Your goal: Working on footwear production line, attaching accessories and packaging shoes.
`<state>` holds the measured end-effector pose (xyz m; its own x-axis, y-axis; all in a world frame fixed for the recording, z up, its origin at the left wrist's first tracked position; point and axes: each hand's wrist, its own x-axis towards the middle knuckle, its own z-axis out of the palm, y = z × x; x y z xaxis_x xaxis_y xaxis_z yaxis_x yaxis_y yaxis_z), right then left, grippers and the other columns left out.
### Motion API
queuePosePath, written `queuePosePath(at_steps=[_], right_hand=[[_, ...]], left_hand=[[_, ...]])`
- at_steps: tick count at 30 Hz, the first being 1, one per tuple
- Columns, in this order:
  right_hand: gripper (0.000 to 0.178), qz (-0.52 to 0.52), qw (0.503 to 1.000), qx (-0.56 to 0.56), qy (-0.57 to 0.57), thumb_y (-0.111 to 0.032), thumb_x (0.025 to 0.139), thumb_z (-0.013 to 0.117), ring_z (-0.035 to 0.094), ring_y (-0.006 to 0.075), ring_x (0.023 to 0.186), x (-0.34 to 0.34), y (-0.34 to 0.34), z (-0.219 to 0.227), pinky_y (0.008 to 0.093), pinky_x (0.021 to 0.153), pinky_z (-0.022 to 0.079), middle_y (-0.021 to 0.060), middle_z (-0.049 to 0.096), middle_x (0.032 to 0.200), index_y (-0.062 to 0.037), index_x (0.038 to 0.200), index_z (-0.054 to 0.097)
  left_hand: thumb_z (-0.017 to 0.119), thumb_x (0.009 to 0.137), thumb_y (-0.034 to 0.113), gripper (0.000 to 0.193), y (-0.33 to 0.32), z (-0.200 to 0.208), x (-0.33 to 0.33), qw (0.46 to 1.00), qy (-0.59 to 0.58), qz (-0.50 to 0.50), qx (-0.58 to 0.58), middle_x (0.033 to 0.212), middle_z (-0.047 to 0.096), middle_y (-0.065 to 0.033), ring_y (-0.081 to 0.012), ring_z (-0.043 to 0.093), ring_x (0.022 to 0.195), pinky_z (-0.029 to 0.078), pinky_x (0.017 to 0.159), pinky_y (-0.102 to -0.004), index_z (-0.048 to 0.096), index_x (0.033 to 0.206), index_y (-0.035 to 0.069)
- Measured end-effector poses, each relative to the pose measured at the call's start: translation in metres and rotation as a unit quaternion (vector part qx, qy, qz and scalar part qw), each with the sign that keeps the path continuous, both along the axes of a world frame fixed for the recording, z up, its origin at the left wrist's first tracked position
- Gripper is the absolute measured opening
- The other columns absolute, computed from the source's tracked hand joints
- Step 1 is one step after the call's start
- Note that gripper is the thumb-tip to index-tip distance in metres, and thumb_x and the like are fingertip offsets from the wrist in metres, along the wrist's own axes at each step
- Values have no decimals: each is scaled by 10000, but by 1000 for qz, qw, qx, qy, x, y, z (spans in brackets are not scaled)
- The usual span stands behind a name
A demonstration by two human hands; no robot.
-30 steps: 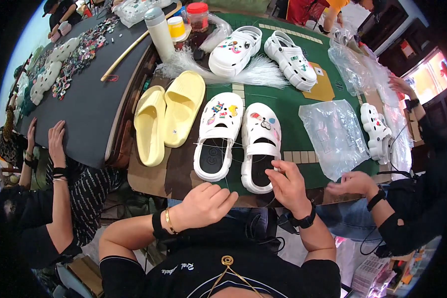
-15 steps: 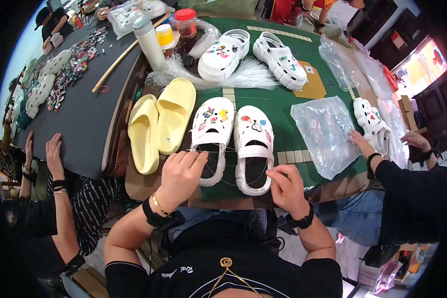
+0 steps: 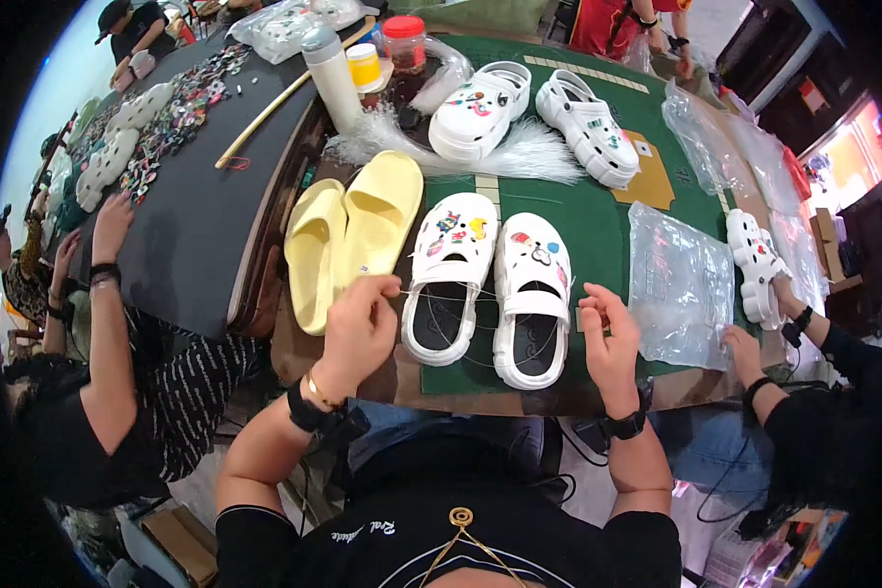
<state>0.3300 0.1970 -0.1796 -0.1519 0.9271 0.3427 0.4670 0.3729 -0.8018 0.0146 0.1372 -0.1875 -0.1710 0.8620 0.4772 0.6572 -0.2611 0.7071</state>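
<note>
A pair of white clogs with colourful charms stands in front of me: the left clog (image 3: 427, 255) and the right clog (image 3: 521, 257). Thin clear thread runs across their heel straps and loops over their black insoles. My left hand (image 3: 357, 328) is closed in a pinch on the clear thread, just left of the left clog. Beside the right clog, my right hand (image 3: 610, 338) is raised with fingers loosely curled and the thumb apart from the index finger. Nothing can be made out between them. A bundle of clear thread (image 3: 534, 160) lies behind the clogs.
Yellow slides (image 3: 387, 206) lie left of the clogs. A second white pair (image 3: 475, 116) stands farther back. To the right are a clear plastic bag (image 3: 671, 294) and a co-worker's hands at another white clog (image 3: 752, 257). A dark table (image 3: 201, 235) holds many charms.
My right hand has moved up and away from the right clog, its fingers loosening from a pinch. My left hand stays pinched near the left clog. The view has shifted left.
</note>
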Motion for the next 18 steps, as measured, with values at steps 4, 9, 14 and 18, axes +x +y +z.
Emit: queuePosePath(at_steps=[4,9,14,18], right_hand=[[200,-22,999,-41,-14,-128,916,594,579,112,704,-5,19,-2,257,637,472,68,650,829,6,1060,631],[238,-32,993,-116,-16,-219,901,633,549,104,626,-11,42,-8,274,590,457,54,633,716,17,928,633],[294,-26,985,-160,-53,-258,870,661,534,101,603,-8,56,-15,276,568,439,49,611,655,25,799,627],[279,-15,981,-184,-67,-233,862,655,520,86,598,-11,59,-7,270,556,425,29,595,639,26,764,625]], left_hand=[[571,895,141,179,34,-2,-15,973,-178,40,-144,768,628,-102,-165,586,586,457,515,-294,611,951,-24],[512,937,477,447,56,3,-20,878,-266,0,-397,673,527,5,-65,459,508,342,410,-210,609,860,47],[578,902,462,413,53,14,-15,874,-270,-19,-403,669,504,28,-55,450,552,347,441,-207,617,852,54],[646,860,327,291,54,16,-11,898,-233,-38,-371,711,568,17,-51,466,573,359,475,-216,661,865,37]])
